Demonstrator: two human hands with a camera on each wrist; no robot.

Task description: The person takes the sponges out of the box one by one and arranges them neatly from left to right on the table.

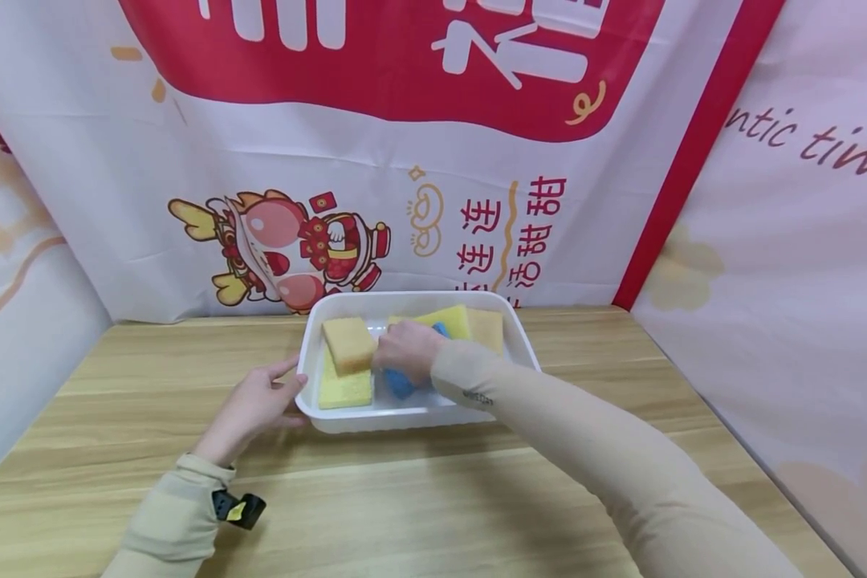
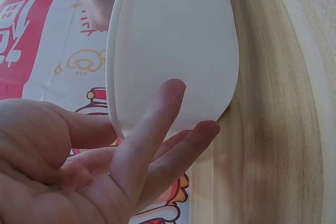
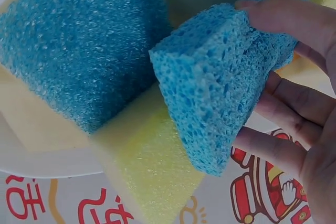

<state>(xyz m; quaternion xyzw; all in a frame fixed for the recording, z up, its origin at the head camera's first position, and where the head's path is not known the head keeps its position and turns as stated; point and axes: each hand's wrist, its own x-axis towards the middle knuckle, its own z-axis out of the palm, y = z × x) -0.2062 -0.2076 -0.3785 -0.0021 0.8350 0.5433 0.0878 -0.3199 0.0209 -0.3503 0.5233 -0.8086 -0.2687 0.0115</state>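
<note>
My right hand [image 1: 408, 352] reaches into a white plastic tray [image 1: 412, 417]. In the right wrist view it pinches a blue porous sponge [image 3: 210, 77] with a narrowed waist, thumb on one side and fingers on the other. The sponge stands tilted beside a thicker blue sponge [image 3: 89, 45] and a yellow sponge [image 3: 149, 166]. My left hand [image 1: 253, 405] is at the tray's left end, its fingers extended against the outer wall [image 2: 178, 40] and touching near the rim. Inside at the left, a tan sponge [image 1: 350, 343] lies partly over a yellow sponge [image 1: 345, 388].
The tray stands on a wood-grain table [image 1: 376, 506], close to a printed white and red cloth backdrop [image 1: 376, 160]. Another yellow sponge [image 1: 453, 319] and a tan sponge [image 1: 486, 329] lie at the tray's right. Pale printed walls [image 1: 780, 265] flank the table.
</note>
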